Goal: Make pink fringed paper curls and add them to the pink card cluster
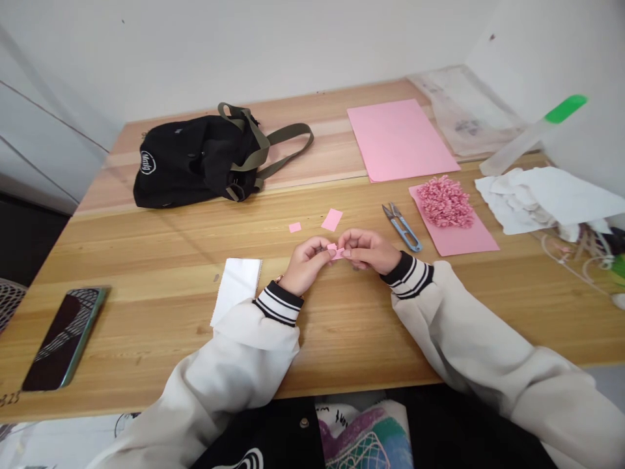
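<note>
Between the fingertips of both hands is a small piece of pink paper (336, 251), raised a little above the wooden table (351, 339). My left hand (307, 262) pinches its left side, and my right hand (368, 250) pinches the right side. Fingers cover part of the piece, so its full shape is hidden. Just beyond the hands lie two loose scraps, a larger pink rectangle (332, 219) and a smaller pink rectangle (295, 227). Blue thread snips (404, 229) rest to the right of my right hand, blades pointing away.
Crinkled pink strips (446, 202) sit on a pink sheet (469, 241). Behind are large pink paper (400, 140) and a black bag (195, 159). White paper (237, 286) lies by my left sleeve, a phone (63, 339) farther left. A green-capped tube (532, 133) and white scraps (517, 202) stand right.
</note>
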`<action>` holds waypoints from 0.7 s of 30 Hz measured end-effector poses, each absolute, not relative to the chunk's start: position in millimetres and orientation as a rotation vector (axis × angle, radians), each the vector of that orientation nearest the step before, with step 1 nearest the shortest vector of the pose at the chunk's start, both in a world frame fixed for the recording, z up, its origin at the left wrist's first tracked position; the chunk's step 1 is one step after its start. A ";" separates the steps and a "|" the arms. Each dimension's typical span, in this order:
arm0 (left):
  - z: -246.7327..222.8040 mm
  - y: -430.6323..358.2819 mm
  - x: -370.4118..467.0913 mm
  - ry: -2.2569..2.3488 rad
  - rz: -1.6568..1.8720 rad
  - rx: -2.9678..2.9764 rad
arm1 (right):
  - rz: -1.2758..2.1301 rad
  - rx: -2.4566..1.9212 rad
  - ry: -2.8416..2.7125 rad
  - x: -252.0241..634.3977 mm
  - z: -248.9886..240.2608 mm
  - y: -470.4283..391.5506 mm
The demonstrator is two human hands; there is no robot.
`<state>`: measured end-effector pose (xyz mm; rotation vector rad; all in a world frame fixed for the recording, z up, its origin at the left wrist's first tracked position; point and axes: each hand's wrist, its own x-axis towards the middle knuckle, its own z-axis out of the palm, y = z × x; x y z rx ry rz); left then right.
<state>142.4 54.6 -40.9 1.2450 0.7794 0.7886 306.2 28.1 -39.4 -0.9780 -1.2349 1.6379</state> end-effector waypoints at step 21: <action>-40.4 54.6 141.7 0.782 0.791 1.247 | 1.641 -0.973 -1.203 306.8 -40.9 28.4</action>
